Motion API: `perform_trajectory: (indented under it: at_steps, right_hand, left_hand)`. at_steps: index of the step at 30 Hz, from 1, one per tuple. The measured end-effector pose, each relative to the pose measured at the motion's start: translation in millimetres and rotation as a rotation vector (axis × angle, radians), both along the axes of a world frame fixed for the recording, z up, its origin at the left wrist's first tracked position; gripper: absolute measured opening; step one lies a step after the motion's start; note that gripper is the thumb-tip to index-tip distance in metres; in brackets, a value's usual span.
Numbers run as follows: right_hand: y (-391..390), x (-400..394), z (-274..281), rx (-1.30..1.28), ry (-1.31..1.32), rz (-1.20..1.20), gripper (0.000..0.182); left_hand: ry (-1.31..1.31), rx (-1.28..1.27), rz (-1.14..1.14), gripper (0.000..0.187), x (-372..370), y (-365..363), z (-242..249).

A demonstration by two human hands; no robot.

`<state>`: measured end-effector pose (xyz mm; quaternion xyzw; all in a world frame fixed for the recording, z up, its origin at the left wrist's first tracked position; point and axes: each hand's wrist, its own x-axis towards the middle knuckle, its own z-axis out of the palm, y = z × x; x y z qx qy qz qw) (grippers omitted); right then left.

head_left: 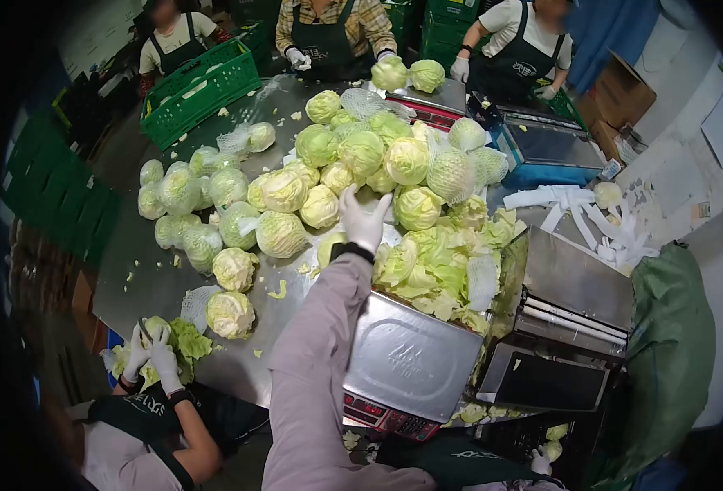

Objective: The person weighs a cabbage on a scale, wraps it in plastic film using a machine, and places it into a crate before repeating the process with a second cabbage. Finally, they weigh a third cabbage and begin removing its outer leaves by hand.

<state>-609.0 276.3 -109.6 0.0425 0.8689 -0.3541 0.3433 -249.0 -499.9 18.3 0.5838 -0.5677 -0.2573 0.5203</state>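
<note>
My left hand (pixel 365 219), in a white glove with a black wristband, reaches over the table to the near side of a pile of iceberg lettuce heads (pixel 361 153). Its thumb and fingers are spread and nothing shows between them. One lettuce head (pixel 329 248) lies just left of the wrist. Several netted heads (pixel 282 235) are on the left of the pile. Low at the right edge of my apron is my right hand (pixel 541 461), also gloved, beside a small lettuce head (pixel 552 451) over a dark crate. Its fingers are too small to make out.
A metal scale (pixel 413 353) stands near me, with loose leaves (pixel 431 270) behind it. A wrapping machine (pixel 570 327) is on the right. A co-worker's gloved hands (pixel 153 352) hold lettuce at lower left. Three people stand across the table, near a green crate (pixel 202 94).
</note>
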Motion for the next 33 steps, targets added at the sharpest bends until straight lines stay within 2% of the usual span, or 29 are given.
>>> perform_trajectory:
  at_steps: [3,4,5,6,7,9,10,12,13,15,16,17,18,19,21,23,24,25,27,28,30,31,33]
  right_hand:
    - [-12.7,19.8,21.4,-0.051,-0.072,-0.119,0.046]
    - [-19.1,29.3,36.6,-0.038,-0.071,-0.067,0.038]
    - [-2.2,20.4,36.2,-0.059,-0.296,0.346,0.035]
    - [-18.9,38.2,54.3,-0.03,-0.228,0.126,0.032]
    - [-35.2,60.1,73.5,-0.002,-0.157,-0.095,0.029]
    - [-35.3,65.7,81.0,0.007,-0.144,-0.12,0.029]
    - [-33.2,72.2,84.6,0.012,-0.146,-0.138,0.03]
    - [-16.9,86.2,84.9,0.023,-0.165,-0.174,0.032]
    - [-11.0,92.6,84.9,0.027,-0.18,-0.192,0.034]
    - [-4.8,89.0,86.3,0.109,-0.188,-0.178,0.035]
    - [-8.4,88.6,86.2,0.074,-0.186,-0.238,0.033]
    - [-9.8,87.4,87.1,0.128,-0.189,-0.316,0.03]
    - [-13.1,83.9,86.2,0.129,-0.201,-0.311,0.03]
    - [-25.4,82.1,90.1,0.081,-0.201,-0.256,0.027]
    - [-66.8,78.7,112.1,-0.011,-0.206,-0.142,0.023]
    - [-105.1,61.8,112.9,-0.211,-0.243,0.358,0.027]
    - [-181.4,83.0,176.5,-0.221,-0.204,0.563,0.028]
    - [-213.1,84.4,186.9,-0.271,-0.088,0.815,0.029]
    - [-285.8,105.6,226.3,-0.406,-0.04,0.952,0.034]
    - [-310.3,112.3,234.3,-0.468,-0.098,0.968,0.034]
    - [-344.6,118.2,225.8,-0.559,-0.149,1.021,0.037]
    - [-355.8,120.4,214.6,-0.588,-0.141,1.056,0.039]
    - [-376.7,130.2,213.9,-0.703,-0.037,1.201,0.043]
  left_hand:
    - [0.515,0.493,-0.038,0.109,-61.9,-70.3,-4.5]
    - [0.571,0.528,0.007,0.117,-77.8,-87.1,-6.5]
    - [0.626,0.564,0.051,0.125,-91.7,-99.7,-7.6]
    - [0.54,0.605,0.083,0.137,-97.1,-106.6,3.1]
    - [0.53,0.654,0.096,0.14,-107.2,-129.3,-13.8]
    - [0.364,0.689,0.091,0.13,-114.0,-126.6,-3.8]
    - [0.363,0.695,0.087,0.13,-117.0,-126.5,-9.2]
    - [0.492,0.538,0.114,0.128,-117.2,-122.2,-22.2]
    - [0.511,0.504,0.136,0.114,-114.5,-118.7,-22.4]
    - [0.998,0.429,-0.077,0.099,-104.7,-106.4,-20.3]
    - [1.019,0.551,-0.078,0.083,-90.8,-83.1,10.2]
    - [1.221,0.601,-0.315,0.079,-77.0,-82.7,4.0]
    - [1.352,0.735,-0.414,0.073,-66.1,-76.7,-3.8]
    - [1.482,0.871,-0.512,0.07,-51.2,-50.4,16.0]
    - [1.573,0.913,-0.76,0.076,-35.3,-0.6,38.9]
    - [1.67,0.91,-0.731,0.077,-27.5,57.4,52.0]
    - [1.697,0.919,-0.752,0.071,-22.8,83.8,52.3]
    - [1.745,0.933,-0.724,0.07,-20.2,115.2,57.1]
    - [1.826,0.973,-0.711,0.07,-14.0,174.4,50.6]
    - [1.849,0.992,-0.647,0.071,-12.5,205.0,52.5]
    - [1.877,0.998,-0.539,0.074,-8.6,260.3,52.8]
    - [1.915,1.024,-0.569,0.076,-6.1,284.3,49.7]
    - [1.95,1.009,-0.36,0.079,-8.9,326.2,27.9]
